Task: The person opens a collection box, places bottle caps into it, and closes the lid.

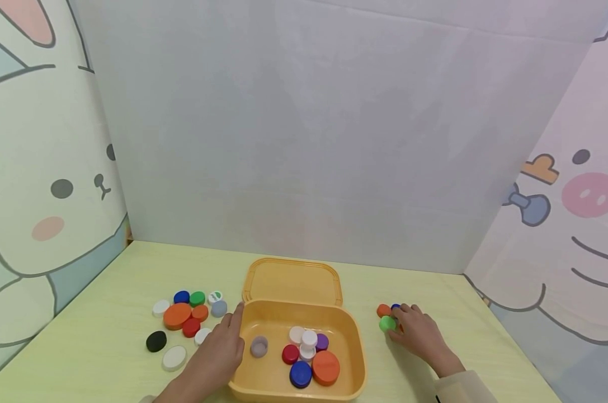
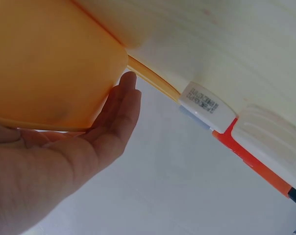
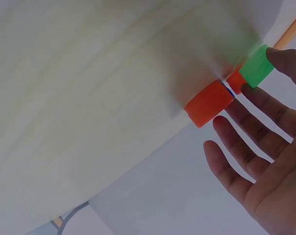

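Observation:
My left hand (image 1: 215,352) holds the left side of an orange-yellow plastic box (image 1: 356,350), its index finger stretched along the rim. In the left wrist view, fingers (image 2: 116,117) lie against the outer wall. Inside are several bottle caps, among them a big orange cap (image 1: 326,368), a blue cap (image 1: 301,374), a red cap (image 1: 291,354) and a grey cap (image 1: 259,346). On the right, my right hand (image 1: 422,334) pinches a bright green bottle cap (image 3: 257,66) between thumb and index finger. An orange cap (image 3: 209,104) lies beside its other fingertips.
The box's lid (image 1: 293,281) lies behind it. Left of the box are several caps, including a large orange cap (image 1: 177,316), a black cap (image 1: 156,341) and a white cap (image 1: 174,358). A small orange cap (image 1: 383,310) and a blue cap (image 1: 395,306) sit near my right hand.

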